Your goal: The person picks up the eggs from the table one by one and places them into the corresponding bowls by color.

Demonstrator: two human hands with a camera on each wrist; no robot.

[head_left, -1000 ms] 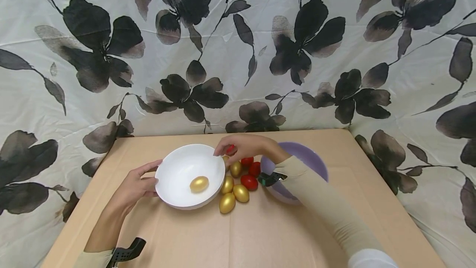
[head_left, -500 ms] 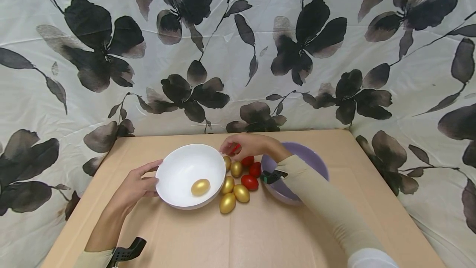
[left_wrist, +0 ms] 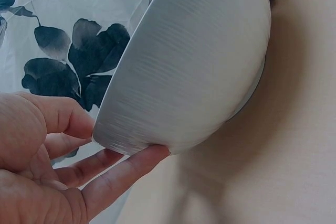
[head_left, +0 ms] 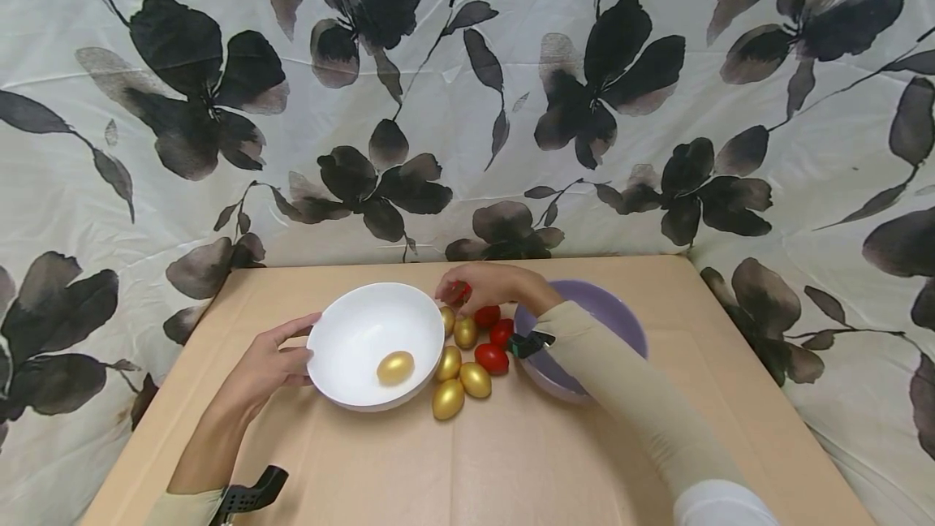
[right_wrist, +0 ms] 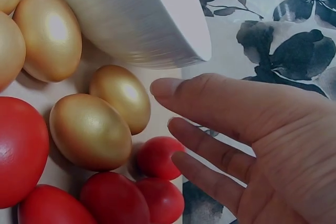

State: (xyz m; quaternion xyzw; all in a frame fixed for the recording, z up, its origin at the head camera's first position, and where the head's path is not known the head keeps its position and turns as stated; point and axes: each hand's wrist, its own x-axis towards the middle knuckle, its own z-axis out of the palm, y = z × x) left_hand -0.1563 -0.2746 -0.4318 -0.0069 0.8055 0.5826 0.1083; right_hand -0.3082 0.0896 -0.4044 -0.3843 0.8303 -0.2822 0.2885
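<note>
One golden egg [head_left: 395,368] (shiny), oval; white bowl [head_left: 354,331], round

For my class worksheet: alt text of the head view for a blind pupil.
A person's left hand holds a white bowl containing one golden egg; the right hand is near golden eggs and red eggs on a table. A sleeve partly hides a purple bowl at right.
</note>
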